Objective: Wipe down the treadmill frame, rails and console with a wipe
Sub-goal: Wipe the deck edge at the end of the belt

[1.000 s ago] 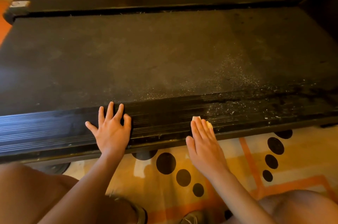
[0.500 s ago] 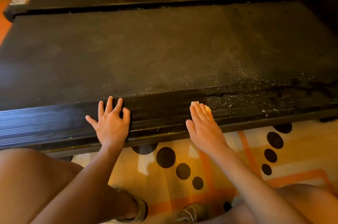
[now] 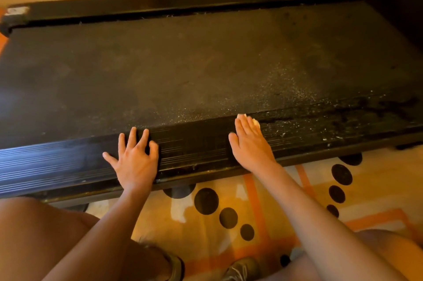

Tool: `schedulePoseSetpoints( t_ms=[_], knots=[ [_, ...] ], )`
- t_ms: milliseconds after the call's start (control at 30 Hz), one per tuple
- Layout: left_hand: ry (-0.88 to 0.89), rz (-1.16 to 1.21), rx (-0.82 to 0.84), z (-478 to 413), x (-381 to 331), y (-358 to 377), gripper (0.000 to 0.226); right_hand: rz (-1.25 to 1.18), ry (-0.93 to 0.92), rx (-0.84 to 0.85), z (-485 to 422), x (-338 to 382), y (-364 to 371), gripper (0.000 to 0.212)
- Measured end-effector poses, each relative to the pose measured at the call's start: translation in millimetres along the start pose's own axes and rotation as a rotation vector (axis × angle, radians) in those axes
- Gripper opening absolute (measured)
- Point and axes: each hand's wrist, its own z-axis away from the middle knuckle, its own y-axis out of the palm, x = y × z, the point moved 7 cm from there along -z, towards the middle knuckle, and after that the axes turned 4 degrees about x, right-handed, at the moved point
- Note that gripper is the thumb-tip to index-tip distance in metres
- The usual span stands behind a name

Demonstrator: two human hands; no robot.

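Since the earlier frames, the right hand [image 3: 250, 143] has slid forward across the near side rail [image 3: 194, 150]. Its fingers lie flat to press the wipe [image 3: 254, 122] near the belt [image 3: 183, 69] edge. The left hand [image 3: 135, 159] rests spread and empty, likely as a brace.

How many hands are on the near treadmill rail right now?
2. The left hand rests splayed on the near rail; the right hand lies further right on it, pressing a mostly hidden wipe.
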Motion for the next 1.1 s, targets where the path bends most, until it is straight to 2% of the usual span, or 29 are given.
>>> schedulePoseSetpoints(
  t_ms=[167, 433, 600, 700, 967, 1100],
  knots=[
    [-0.002, -0.011, -0.012, -1, 1, 0, 0.049, 0.045, -0.082, -0.044, 78, -9, 26, 0.063],
    [0.006, -0.007, -0.016, 0, 0, -1, 0.049, 0.038, 0.035, 0.001, -24, -12, -11, 0.063],
    [0.000, -0.007, -0.012, 0, -1, -1, 0.049, -0.035, -0.053, -0.017, 29, -9, 4, 0.061],
    [-0.004, -0.005, -0.017, 0, -1, -1, 0.049, 0.013, -0.091, -0.045, 70, -13, 20, 0.061],
    [0.005, -0.022, -0.016, 0, -1, 0, 0.049, 0.027, 0.018, 0.000, -23, -18, -11, 0.063],
    [0.000, -0.005, -0.012, 0, 0, -1, 0.049, -0.017, -0.026, -0.011, 12, -17, -3, 0.063]
  ],
)
